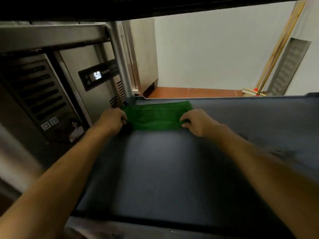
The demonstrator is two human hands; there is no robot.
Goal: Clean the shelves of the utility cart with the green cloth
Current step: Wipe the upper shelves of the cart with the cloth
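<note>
The only writing that can be read is "50" on the lit digital display [97, 75] of a stainless steel refrigeration unit [74, 64] at the left; two small square stickers [50, 123] lower on its louvred panel are too blurred to read. The green cloth [155, 116] lies stretched flat on the dark grey shelf [164, 169] of the utility cart, at the far left corner, just beside the cart's metal post [123, 66]. The left hand [111, 120] grips the cloth's left end with its fingers curled round the fabric. The right hand [198, 121] holds the right end, fingers bent over the edge and pinching it. Both forearms reach across the shelf, whose surface is matt and streaked toward the right. A dark upper shelf [155, 6] hangs overhead. Beyond the cart are a red tiled floor [189, 92], a white wall [207, 49], a wooden-handled broom [253, 92] leaning in the corner, and a metal vent grille [288, 66] set in the wall.
</note>
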